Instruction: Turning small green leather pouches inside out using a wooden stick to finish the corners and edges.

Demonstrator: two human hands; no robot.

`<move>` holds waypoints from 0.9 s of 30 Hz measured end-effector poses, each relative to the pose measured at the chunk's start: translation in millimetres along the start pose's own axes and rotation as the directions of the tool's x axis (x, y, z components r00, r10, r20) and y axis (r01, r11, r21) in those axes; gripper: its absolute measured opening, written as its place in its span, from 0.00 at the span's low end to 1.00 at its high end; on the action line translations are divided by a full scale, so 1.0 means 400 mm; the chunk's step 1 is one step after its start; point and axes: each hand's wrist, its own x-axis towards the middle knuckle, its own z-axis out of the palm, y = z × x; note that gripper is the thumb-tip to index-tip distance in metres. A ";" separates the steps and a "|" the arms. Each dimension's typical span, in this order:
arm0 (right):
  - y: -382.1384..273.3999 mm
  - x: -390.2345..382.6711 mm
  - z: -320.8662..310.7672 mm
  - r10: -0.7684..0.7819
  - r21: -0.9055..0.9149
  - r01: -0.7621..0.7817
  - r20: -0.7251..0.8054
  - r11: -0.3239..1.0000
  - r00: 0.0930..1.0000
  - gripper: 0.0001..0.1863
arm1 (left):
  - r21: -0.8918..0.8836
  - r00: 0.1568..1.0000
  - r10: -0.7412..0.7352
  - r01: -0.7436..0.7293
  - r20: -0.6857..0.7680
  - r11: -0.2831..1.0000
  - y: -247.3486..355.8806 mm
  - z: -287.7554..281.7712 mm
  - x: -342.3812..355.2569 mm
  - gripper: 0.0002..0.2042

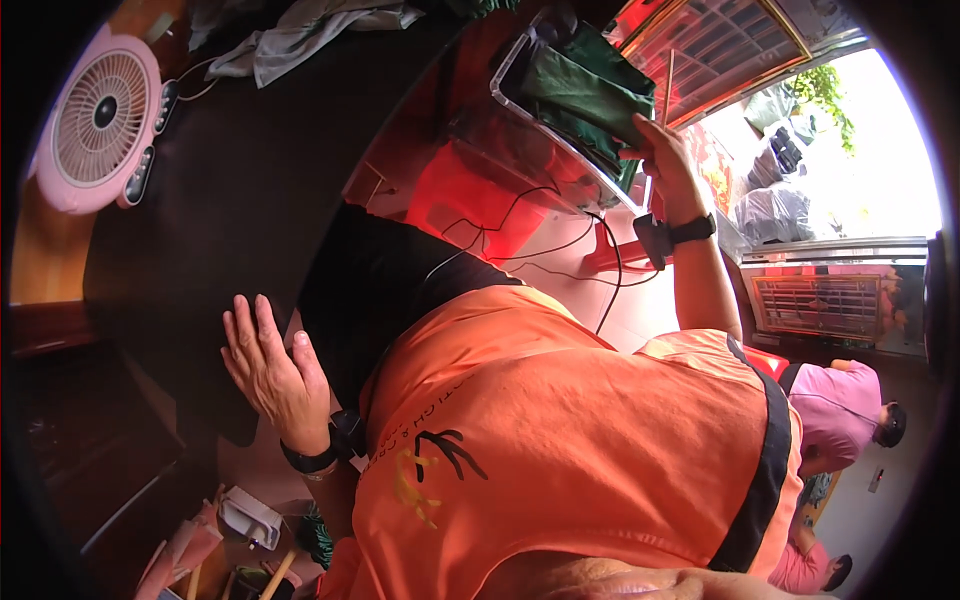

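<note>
We record the left hand [268, 362] laid flat, fingers spread and apart, palm down on the dark worktop [200, 220] near its lower edge; it clamps on nothing. A black band sits on that wrist.

We record the right hand [668, 165] raised toward the upper right, fingers closed around the edge of a folded dark green cloth [585, 95], which lies in a clear plastic tray [520, 120] with rounded corners. A black wrist device [665, 236] is strapped on that forearm.

Also noted:
- A pink round fan [100, 120] at the upper left, at the far edge of the worktop, with a thin cord running off it.
- Crumpled pale garments [300, 40] at the top of the worktop.
- Thin black cables [540, 250] trailing over a pale floor beneath the tray.
- A red object [470, 195] below the tray; we cannot tell its kind.
- Our own orange shirt [600, 440] with black trim fills the lower middle.
- Small tools and oddments [240, 540] at the lower left, too jumbled to tell apart.
- Another person in a pink shirt [835, 410] at the far right, well apart from both hands.
- White and dark filled bags [775, 205] outdoors at the upper right.
</note>
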 end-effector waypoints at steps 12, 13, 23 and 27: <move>0.072 0.020 -0.021 -0.317 -0.700 0.171 -0.082 0.693 0.945 0.22 | 0.042 0.998 0.038 -0.035 -0.054 0.998 0.005 0.001 -0.013 0.23; 0.080 0.021 -0.023 -0.386 -0.724 0.193 -0.109 0.663 0.916 0.22 | 0.047 0.998 0.043 -0.041 -0.050 0.998 0.006 0.002 -0.012 0.23; 0.077 -0.038 -0.045 -0.542 -0.766 0.342 -0.009 0.544 0.840 0.23 | 0.107 0.995 0.068 -0.060 -0.068 0.992 0.011 0.010 -0.009 0.24; 0.066 -0.073 -0.067 -0.545 -0.780 0.340 -0.001 0.525 0.838 0.21 | 0.129 0.996 0.062 -0.053 -0.066 0.990 0.010 0.011 -0.011 0.24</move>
